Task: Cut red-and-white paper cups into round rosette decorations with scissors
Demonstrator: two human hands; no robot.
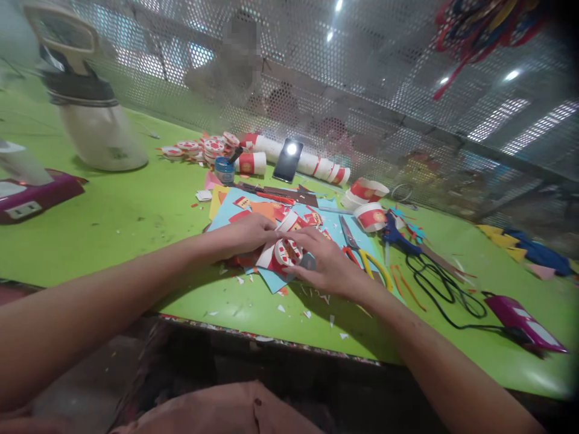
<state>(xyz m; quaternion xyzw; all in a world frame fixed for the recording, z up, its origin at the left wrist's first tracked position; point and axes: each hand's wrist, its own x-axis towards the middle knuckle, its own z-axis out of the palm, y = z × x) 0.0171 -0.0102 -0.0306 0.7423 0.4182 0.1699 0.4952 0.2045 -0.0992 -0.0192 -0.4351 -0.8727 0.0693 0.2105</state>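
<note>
A round red-and-white paper cup piece (288, 254), patterned with red patches, sits in front of me over a pile of paper scraps. My right hand (326, 260) curves around its right side, thumb low and fingers on top. From the left, my left hand (253, 234) meets the right fingertips at the piece's upper edge, its fingers pressed together there. What the left fingertips pinch is partly hidden. Light blue paper sheets (274, 281) lie beneath the hands. Scissors with yellow and red handles (367, 259) rest just right of my right hand.
A blue glue gun (400, 236) trails a black cord to a purple power strip (525, 322). Behind stand a blue jar (225, 170), a phone (288, 160), a long cup tube (312, 166) and round paper pieces (213, 146). A white sprayer bottle (102, 129) stands at left.
</note>
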